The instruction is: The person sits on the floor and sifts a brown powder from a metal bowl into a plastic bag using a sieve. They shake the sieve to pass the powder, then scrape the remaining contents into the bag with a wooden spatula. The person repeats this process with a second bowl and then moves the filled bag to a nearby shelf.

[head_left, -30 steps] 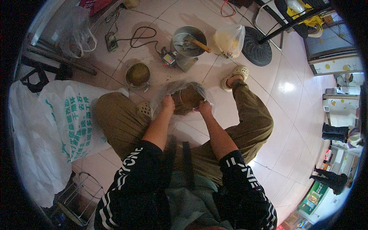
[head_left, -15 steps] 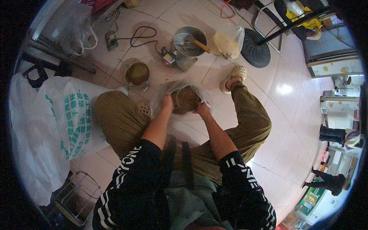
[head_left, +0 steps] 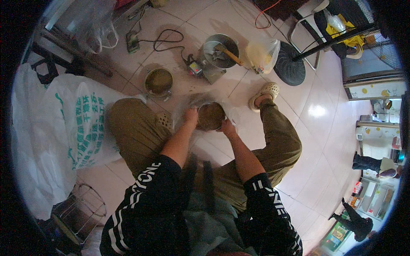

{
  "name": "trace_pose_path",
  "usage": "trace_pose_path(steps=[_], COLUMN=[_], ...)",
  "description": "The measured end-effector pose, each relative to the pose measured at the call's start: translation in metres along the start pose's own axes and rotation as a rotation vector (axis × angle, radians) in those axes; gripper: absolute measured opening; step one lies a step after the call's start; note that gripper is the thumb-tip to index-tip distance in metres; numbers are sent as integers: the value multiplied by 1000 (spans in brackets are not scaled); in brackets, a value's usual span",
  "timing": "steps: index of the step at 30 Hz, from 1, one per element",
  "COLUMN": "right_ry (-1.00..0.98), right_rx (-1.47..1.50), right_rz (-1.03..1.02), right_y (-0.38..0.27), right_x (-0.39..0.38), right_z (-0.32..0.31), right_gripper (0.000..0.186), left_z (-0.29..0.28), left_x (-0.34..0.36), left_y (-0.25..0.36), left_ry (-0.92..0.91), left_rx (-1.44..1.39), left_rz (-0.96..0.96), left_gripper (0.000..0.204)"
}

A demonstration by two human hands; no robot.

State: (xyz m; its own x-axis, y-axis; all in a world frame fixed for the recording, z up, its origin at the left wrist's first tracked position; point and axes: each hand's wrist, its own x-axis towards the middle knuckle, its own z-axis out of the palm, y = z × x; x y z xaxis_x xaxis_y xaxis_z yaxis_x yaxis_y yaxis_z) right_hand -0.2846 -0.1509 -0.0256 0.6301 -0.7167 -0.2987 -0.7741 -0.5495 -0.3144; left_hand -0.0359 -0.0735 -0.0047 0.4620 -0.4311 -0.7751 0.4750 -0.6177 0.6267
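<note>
Between my legs is a clear plastic bag around a round container of brownish powder. The fingers of my left hand are closed on the bag's left side, and those of my right hand on its right side, partly hidden by plastic. Above and left stands a small round pot with similar brownish contents. Beyond it are a small metal machine with a cord and a steel pot with a wooden-handled tool in it. A pale filled plastic bag lies right of that pot.
A large white sack with green print is at left, a wire rack below it. A black round stand base and chair are upper right. Two people are at far right, near counters.
The whole view has shifted slightly down and right. My hands stay on the bag, with the container held between them. The people at far right have shifted position, the lower one toward the left.
</note>
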Motion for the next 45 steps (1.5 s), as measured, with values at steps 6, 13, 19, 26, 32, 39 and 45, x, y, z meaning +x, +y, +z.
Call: trace_pose_path(steps=[6,13,19,26,32,39,45], right_ry=[114,-43,54,55,247,173,616], right_rx=[868,226,880,206,420,553,219], right_rz=[300,47,336,95,0,200,-282], right_y=[-90,-59,-128,-78,-75,-79,-53], right_x=[-15,16,-25,-15,-19,-13,-17], right_z=[-8,-25,-85,-45,-31,-36,-52], right_gripper=[68,73,79,86,62,39,44], left_z=[-36,-25,-31,-32,-40,-20,-10], left_x=[35,76,35,19,-9,19,-9], left_y=[-47,-33,-42,-23,-25,-12,-7], left_ry=[66,-55,95,0,-201,-42,-46], left_rx=[-140,-467,-123,-171,-321,-151,-145], left_rz=[-49,131,-32,-36,-3,-120,-88], left_gripper=[45,41,43,42,45,45,43])
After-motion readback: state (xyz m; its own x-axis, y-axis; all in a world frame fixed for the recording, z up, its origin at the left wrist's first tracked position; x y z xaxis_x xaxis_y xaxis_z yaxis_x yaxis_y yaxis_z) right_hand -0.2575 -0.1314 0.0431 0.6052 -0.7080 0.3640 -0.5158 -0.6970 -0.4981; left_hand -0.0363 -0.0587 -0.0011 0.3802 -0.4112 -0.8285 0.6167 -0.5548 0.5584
